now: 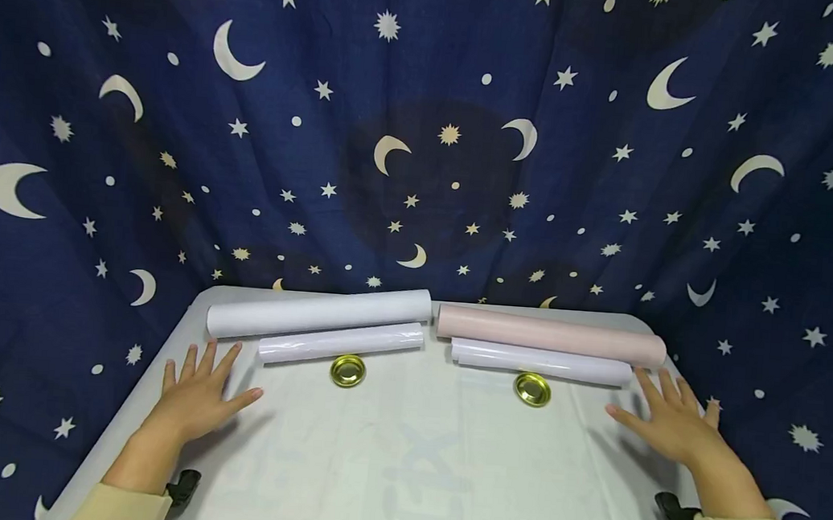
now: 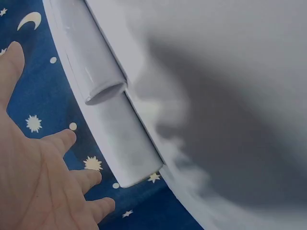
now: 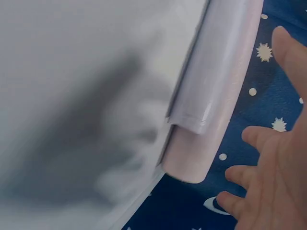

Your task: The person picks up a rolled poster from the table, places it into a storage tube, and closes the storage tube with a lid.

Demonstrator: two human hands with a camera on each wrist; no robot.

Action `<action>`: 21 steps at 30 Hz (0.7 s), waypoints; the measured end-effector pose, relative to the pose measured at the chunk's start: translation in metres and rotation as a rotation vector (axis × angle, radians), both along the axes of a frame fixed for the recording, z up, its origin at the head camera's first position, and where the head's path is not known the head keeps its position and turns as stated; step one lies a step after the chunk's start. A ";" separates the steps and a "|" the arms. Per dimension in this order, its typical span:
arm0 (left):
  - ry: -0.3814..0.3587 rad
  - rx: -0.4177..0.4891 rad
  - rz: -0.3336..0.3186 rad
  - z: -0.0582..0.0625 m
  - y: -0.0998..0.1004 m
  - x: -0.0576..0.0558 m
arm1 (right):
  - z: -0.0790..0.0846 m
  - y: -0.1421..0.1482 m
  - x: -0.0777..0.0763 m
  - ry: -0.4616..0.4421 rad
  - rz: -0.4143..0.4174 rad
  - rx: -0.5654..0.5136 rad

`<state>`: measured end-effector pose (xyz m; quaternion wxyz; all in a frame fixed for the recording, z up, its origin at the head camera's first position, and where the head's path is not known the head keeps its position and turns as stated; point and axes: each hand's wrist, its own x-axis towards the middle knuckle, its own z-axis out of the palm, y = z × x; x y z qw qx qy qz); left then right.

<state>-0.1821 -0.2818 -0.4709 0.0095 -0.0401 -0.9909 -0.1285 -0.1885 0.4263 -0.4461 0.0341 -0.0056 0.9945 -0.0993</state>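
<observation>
My left hand point(image 1: 192, 401) is spread with straight fingers over the table's left side, holding nothing. Nearest to it lie a thick white roll point(image 1: 318, 314) and, in front of that, a thinner glossy white roll point(image 1: 341, 343). On the right side my right hand point(image 1: 677, 423) is likewise spread and holds nothing. By its fingertips are a thick pale pink roll point(image 1: 552, 334) and a thinner white roll point(image 1: 541, 361). Both wrist views show bare palms, with the rolls' ends beside them. Two small gold dishes, a left dish point(image 1: 347, 370) and a right dish point(image 1: 532, 389), sit before the rolls.
The white-covered table point(image 1: 445, 471) has rounded far corners. A dark blue curtain point(image 1: 440, 133) with moons and stars hangs behind it and along both sides. Each wrist wears a black mount, a left mount point(image 1: 185, 485) and a right mount point(image 1: 676, 510).
</observation>
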 end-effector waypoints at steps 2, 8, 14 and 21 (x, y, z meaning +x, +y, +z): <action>0.006 0.002 -0.007 0.001 0.003 -0.002 | 0.002 -0.005 -0.002 0.002 0.010 -0.006; 0.052 0.009 -0.048 0.005 0.009 -0.016 | 0.002 -0.013 -0.009 0.038 0.048 -0.007; 0.106 0.012 -0.127 0.007 0.015 -0.029 | 0.004 -0.020 -0.018 0.095 0.119 -0.012; 0.166 0.024 -0.198 0.010 0.020 -0.040 | 0.002 -0.028 -0.031 0.184 0.180 -0.010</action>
